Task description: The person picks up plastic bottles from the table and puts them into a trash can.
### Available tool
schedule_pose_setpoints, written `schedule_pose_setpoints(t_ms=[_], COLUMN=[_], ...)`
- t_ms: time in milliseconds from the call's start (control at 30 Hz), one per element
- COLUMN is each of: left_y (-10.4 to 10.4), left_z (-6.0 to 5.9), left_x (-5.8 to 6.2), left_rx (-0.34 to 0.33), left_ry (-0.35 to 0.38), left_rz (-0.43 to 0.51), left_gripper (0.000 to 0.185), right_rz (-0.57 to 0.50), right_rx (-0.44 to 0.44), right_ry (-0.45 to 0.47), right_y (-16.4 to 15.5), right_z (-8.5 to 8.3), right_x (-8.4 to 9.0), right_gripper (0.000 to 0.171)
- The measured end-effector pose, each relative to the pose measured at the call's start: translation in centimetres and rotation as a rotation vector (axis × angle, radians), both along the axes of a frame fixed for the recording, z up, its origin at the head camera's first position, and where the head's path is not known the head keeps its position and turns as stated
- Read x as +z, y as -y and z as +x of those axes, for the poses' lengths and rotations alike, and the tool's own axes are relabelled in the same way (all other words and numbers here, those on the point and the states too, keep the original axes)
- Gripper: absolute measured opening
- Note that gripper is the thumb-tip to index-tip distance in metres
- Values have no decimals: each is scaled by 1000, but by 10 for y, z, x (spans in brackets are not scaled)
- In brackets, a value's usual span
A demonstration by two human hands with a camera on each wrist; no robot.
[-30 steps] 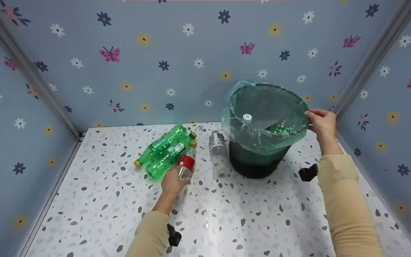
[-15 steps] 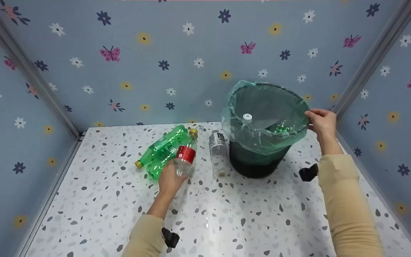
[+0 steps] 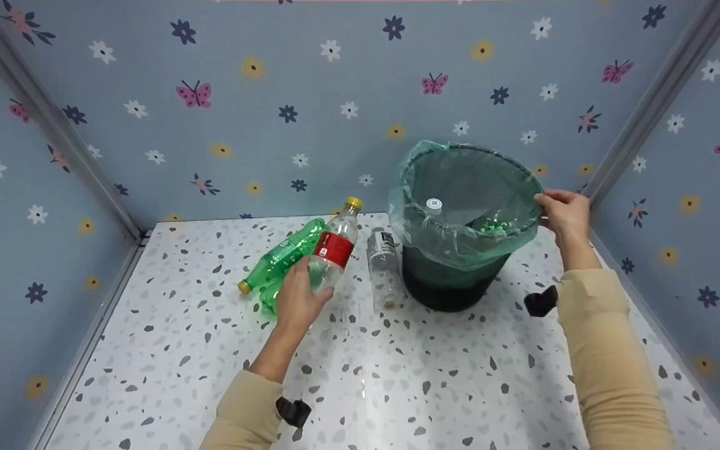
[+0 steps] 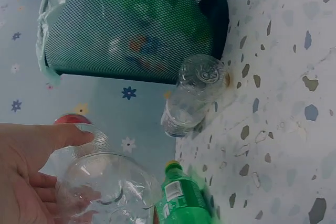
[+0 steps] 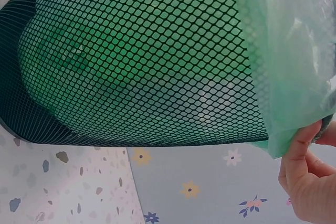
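My left hand [image 3: 297, 301] grips a clear plastic bottle [image 3: 333, 249] with a red label and yellow cap, raised off the table and tilted toward the bin; the left wrist view shows its base [image 4: 105, 190] in my palm [image 4: 26, 177]. My right hand [image 3: 561, 212] pinches the rim of a dark mesh bin [image 3: 460, 275] lined with a green bag [image 3: 435, 244], seen close in the right wrist view [image 5: 142, 61] with my fingers [image 5: 304, 171] on the bag's edge. Inside the bin are a white-capped bottle [image 3: 433, 205] and green bottles.
Green bottles [image 3: 275, 262] lie on the speckled table [image 3: 397, 375] left of my hand. A clear bottle [image 3: 382, 265] lies against the bin's left side, also in the left wrist view [image 4: 194, 95]. Flowered walls close in the back and both sides.
My left hand has lifted the red-labelled bottle off the table, up and to the right toward the bin. My right hand has stayed on the rim.
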State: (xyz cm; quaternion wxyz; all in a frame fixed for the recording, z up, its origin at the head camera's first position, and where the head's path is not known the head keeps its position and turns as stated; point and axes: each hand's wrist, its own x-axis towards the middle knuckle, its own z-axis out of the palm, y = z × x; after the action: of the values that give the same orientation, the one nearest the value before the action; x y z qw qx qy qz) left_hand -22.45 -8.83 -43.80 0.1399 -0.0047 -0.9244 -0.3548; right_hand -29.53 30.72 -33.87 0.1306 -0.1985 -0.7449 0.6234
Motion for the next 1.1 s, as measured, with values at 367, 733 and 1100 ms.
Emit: schedule_pose_setpoints(t_ms=[367,733,1100], left_y=[-18,-43,-72], left_z=[1,-5,-22], left_x=[42,86,127], left_rx=[-62,-107,-158], left_ry=[-177,-280,-242], left_rz=[-28,-124,-267], left_gripper=[61,62,61], right_rz=[22,-13,0], right_rx=[-13,-8,-7], right_ry=[2,-12,9], right_y=[2,1,1], right_z=[-1,0,0], right_x=[1,2,-1], right_gripper=[31,26,20])
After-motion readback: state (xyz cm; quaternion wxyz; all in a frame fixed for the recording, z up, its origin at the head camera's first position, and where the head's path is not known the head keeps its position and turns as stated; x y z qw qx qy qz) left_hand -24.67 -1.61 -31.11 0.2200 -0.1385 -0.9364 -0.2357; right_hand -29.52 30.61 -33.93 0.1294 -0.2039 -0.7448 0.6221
